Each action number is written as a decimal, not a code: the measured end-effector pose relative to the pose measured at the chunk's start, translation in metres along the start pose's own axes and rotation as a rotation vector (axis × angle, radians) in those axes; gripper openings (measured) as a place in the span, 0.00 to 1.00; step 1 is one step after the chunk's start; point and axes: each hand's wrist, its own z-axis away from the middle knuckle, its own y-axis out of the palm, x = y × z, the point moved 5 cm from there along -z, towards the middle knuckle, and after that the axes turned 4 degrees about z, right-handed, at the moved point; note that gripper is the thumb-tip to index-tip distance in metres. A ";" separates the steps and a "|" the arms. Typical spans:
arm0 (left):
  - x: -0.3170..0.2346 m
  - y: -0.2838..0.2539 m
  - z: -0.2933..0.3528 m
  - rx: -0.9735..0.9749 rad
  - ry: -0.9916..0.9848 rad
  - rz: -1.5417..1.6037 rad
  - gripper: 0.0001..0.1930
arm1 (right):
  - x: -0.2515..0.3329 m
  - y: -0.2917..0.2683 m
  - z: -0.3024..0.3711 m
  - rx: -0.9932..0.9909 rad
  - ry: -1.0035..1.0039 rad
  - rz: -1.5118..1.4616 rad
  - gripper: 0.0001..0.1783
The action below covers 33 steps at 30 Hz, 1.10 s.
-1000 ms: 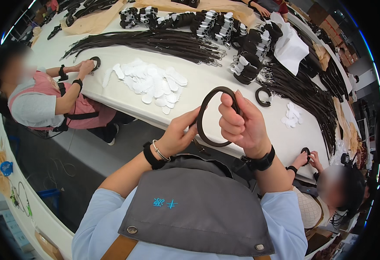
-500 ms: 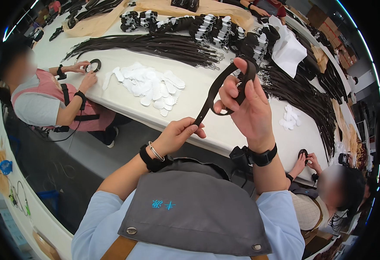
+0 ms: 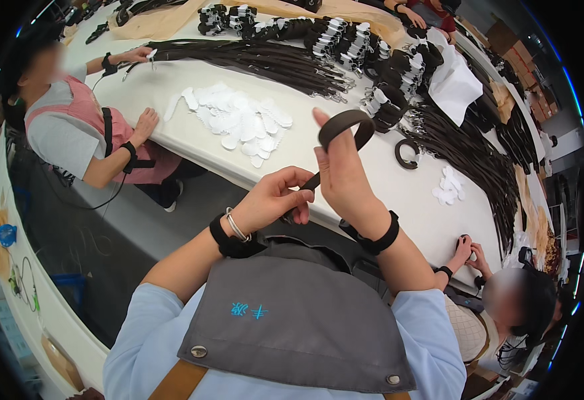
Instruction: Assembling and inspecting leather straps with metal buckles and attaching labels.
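left hand [image 3: 275, 198] pinches a long flat dark-brown leather-look strap [image 3: 338, 125] between thumb and fingers; right hand [image 3: 347, 177] is raised, strap curved in a loop around its fingers. those fingers are partly hidden, can't tell how firmly they close. strap is in the air above the near side of the white-topped table [image 3: 399, 215], between and over the hands. looks like winding into a coil. to do it well: light even tension from the left, strap flat and untwisted, each turn stacked edge to edge, right fingers spread enough for a round loop. dark-brown round coil [image 3: 399, 155] lies beyond, right.
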 end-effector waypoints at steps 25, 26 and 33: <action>-0.033 -0.002 0.025 0.364 0.319 -1.224 0.13 | 0.003 0.005 0.062 1.067 0.116 0.234 0.20; -0.034 -0.004 0.024 0.367 0.316 -1.221 0.13 | 0.002 0.004 0.064 1.095 0.185 0.090 0.21; -0.012 -0.024 0.014 0.380 0.007 -0.561 0.15 | 0.002 -0.003 0.071 1.181 0.837 -0.768 0.25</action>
